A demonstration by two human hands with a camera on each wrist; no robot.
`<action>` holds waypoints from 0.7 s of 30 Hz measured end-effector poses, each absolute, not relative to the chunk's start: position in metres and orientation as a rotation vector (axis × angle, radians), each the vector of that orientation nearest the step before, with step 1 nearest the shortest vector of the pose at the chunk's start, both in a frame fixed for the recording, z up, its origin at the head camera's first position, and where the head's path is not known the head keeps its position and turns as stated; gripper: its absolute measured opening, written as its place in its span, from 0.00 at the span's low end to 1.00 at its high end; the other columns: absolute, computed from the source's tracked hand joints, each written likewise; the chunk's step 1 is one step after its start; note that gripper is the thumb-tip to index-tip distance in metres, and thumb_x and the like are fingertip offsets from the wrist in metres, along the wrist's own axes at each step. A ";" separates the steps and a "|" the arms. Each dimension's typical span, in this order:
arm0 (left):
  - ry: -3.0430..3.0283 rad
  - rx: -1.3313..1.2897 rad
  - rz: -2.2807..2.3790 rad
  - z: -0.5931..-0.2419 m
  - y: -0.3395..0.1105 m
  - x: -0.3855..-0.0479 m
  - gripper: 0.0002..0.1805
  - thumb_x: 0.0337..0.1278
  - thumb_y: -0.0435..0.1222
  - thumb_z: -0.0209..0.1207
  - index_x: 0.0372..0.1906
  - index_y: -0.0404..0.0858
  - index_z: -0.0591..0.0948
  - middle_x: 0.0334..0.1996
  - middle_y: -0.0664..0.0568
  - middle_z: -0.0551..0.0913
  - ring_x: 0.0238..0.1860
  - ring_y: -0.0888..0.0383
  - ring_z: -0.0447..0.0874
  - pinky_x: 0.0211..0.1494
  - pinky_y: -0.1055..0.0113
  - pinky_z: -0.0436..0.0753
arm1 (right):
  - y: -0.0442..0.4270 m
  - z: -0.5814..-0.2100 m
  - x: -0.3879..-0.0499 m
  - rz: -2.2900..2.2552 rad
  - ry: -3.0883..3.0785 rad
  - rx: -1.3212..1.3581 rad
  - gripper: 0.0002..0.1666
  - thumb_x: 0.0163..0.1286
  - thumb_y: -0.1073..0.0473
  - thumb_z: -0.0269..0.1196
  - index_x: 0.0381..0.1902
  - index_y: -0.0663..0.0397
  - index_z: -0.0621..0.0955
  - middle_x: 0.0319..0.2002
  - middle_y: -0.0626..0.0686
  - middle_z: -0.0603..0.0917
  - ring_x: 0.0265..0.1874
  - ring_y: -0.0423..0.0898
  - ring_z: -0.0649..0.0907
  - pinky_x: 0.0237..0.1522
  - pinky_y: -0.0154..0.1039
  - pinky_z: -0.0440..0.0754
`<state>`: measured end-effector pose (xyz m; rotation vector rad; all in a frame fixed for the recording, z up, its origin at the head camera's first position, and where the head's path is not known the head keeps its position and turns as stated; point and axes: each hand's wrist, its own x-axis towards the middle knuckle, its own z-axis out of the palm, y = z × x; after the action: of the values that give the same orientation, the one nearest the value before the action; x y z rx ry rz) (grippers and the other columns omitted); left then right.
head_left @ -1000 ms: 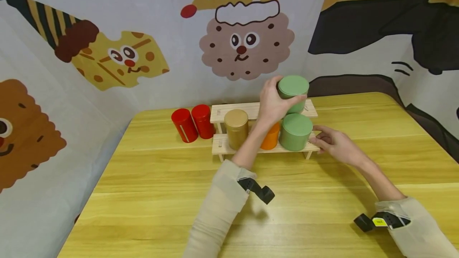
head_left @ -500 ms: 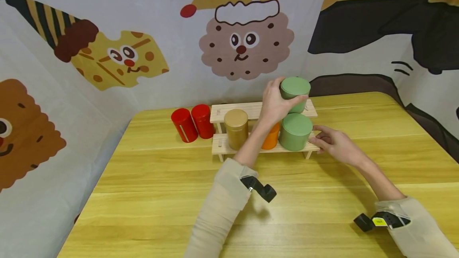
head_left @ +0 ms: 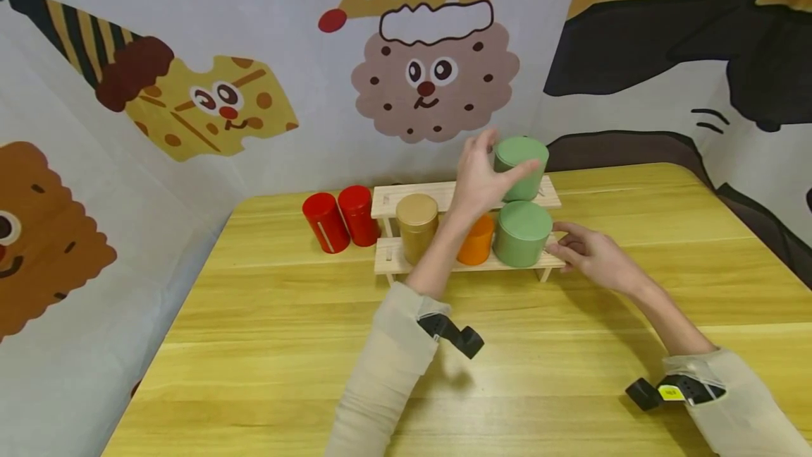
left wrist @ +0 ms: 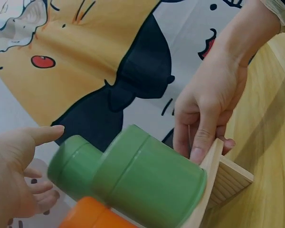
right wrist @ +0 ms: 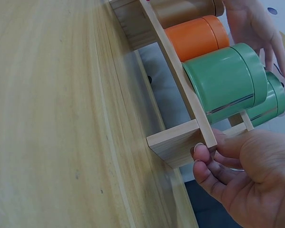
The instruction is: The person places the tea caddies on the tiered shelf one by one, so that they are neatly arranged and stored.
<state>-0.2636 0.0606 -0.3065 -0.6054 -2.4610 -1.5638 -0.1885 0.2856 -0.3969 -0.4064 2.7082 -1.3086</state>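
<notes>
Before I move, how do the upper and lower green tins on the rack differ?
Place: the upper green tin stands on the rear board, the lower green tin on the front board.
Hands: the left hand is spread beside the upper green tin; the right hand pinches the front board's end beside the lower green tin.
Both are upright, lidded green cylinders.
</notes>
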 end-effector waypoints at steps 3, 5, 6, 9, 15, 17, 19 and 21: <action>-2.442 -0.617 -1.555 -0.302 0.057 -0.261 0.48 0.55 0.51 0.71 0.76 0.38 0.64 0.64 0.45 0.70 0.64 0.51 0.70 0.64 0.66 0.72 | 0.286 -0.397 -0.189 -1.303 2.711 -0.407 0.37 0.80 0.54 0.56 0.74 0.73 0.60 0.49 0.67 0.82 0.38 0.53 0.87 0.38 0.43 0.86; -2.433 -0.630 -1.546 -0.298 0.055 -0.260 0.47 0.56 0.51 0.71 0.76 0.38 0.64 0.63 0.46 0.71 0.63 0.52 0.70 0.63 0.67 0.71 | 0.286 -0.397 -0.189 -1.299 2.711 -0.408 0.37 0.80 0.53 0.56 0.74 0.73 0.60 0.49 0.67 0.82 0.38 0.52 0.87 0.37 0.43 0.86; -2.424 -0.635 -1.547 -0.296 0.053 -0.258 0.46 0.56 0.50 0.71 0.75 0.38 0.65 0.63 0.46 0.71 0.63 0.53 0.70 0.63 0.68 0.71 | 0.285 -0.397 -0.189 -1.299 2.711 -0.408 0.37 0.80 0.53 0.56 0.74 0.73 0.60 0.49 0.67 0.82 0.38 0.52 0.87 0.38 0.43 0.86; -2.387 -0.654 -1.568 -0.290 0.048 -0.254 0.43 0.58 0.48 0.70 0.74 0.39 0.67 0.63 0.47 0.71 0.63 0.56 0.70 0.63 0.70 0.70 | 0.285 -0.397 -0.189 -1.298 2.710 -0.407 0.38 0.80 0.52 0.56 0.74 0.72 0.60 0.50 0.66 0.82 0.38 0.52 0.87 0.37 0.43 0.86; -2.296 -0.707 -1.629 -0.279 0.036 -0.248 0.38 0.59 0.43 0.71 0.71 0.36 0.70 0.64 0.46 0.70 0.62 0.56 0.70 0.66 0.69 0.70 | 0.285 -0.397 -0.189 -1.307 2.705 -0.407 0.38 0.80 0.52 0.56 0.74 0.72 0.60 0.50 0.67 0.82 0.38 0.52 0.87 0.37 0.43 0.86; -2.264 -0.720 -1.653 -0.277 0.032 -0.247 0.36 0.59 0.42 0.71 0.70 0.35 0.71 0.63 0.46 0.71 0.61 0.56 0.70 0.67 0.69 0.70 | 0.285 -0.397 -0.189 -1.311 2.703 -0.407 0.37 0.80 0.53 0.56 0.74 0.73 0.60 0.50 0.67 0.82 0.39 0.53 0.87 0.37 0.43 0.87; -2.233 -0.720 -1.669 -0.275 0.028 -0.246 0.35 0.59 0.41 0.71 0.68 0.35 0.72 0.62 0.45 0.72 0.60 0.57 0.71 0.65 0.72 0.70 | 0.285 -0.397 -0.189 -1.313 2.701 -0.406 0.37 0.79 0.53 0.56 0.74 0.73 0.60 0.49 0.67 0.82 0.39 0.53 0.87 0.37 0.43 0.87; -2.205 -0.712 -1.689 -0.275 0.023 -0.244 0.33 0.59 0.40 0.71 0.67 0.35 0.73 0.61 0.46 0.73 0.59 0.58 0.72 0.63 0.72 0.71 | 0.285 -0.397 -0.189 -1.312 2.702 -0.407 0.37 0.79 0.53 0.56 0.73 0.74 0.60 0.49 0.67 0.82 0.38 0.52 0.87 0.37 0.43 0.87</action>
<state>-0.2440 0.0230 -0.2745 -0.7122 -2.2047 -1.6886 -0.1891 0.2851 -0.3966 -0.4068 2.7025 -1.3118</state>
